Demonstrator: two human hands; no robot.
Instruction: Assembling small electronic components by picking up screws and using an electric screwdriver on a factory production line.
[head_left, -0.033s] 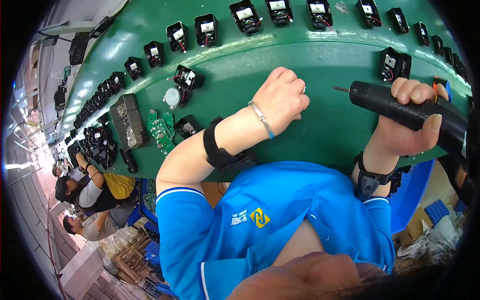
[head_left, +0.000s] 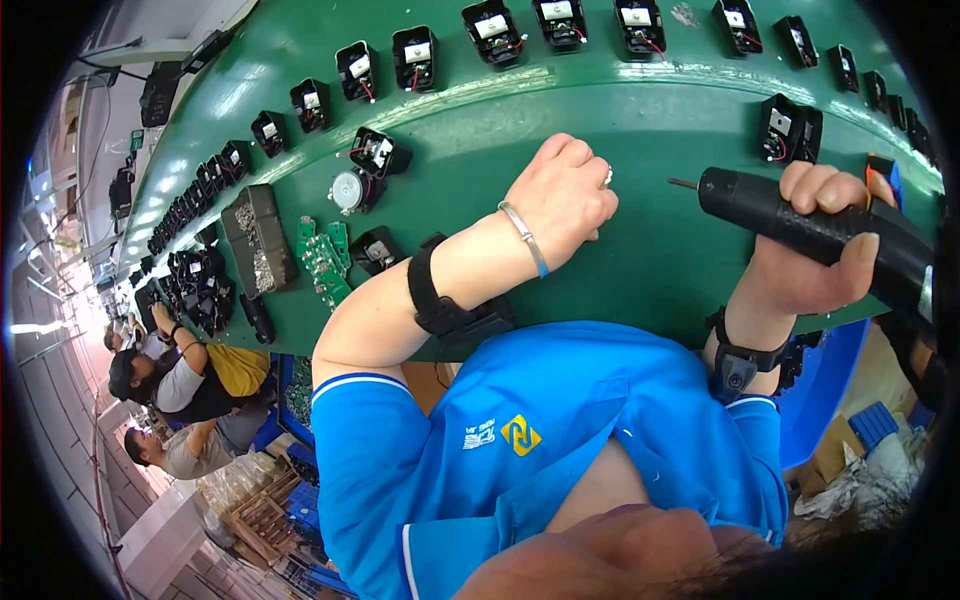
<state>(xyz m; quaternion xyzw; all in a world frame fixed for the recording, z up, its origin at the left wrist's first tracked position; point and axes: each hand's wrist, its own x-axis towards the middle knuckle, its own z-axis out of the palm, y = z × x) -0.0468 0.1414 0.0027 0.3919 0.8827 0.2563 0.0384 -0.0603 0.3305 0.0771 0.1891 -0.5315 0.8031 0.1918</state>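
My right hand (head_left: 815,240) grips a black electric screwdriver (head_left: 745,198), its thin bit pointing left over the green table. Its fingers and thumb are wrapped round the body. My left hand (head_left: 565,195) is closed above the middle of the table, back turned up, with a ring and a bracelet on it. Whatever the fingers may hold is hidden. Left of it lie a black housing with red wires (head_left: 374,152) and a round silver speaker (head_left: 347,190). Beyond the screwdriver stand two black housings (head_left: 780,130) side by side.
A row of black housings (head_left: 494,32) lines the table's far side. Left of my arm are green circuit boards (head_left: 325,262), a tray of screws (head_left: 240,220) and a pile of black parts (head_left: 200,290). Co-workers (head_left: 150,385) sit at far left. A blue bin (head_left: 825,400) stands at lower right.
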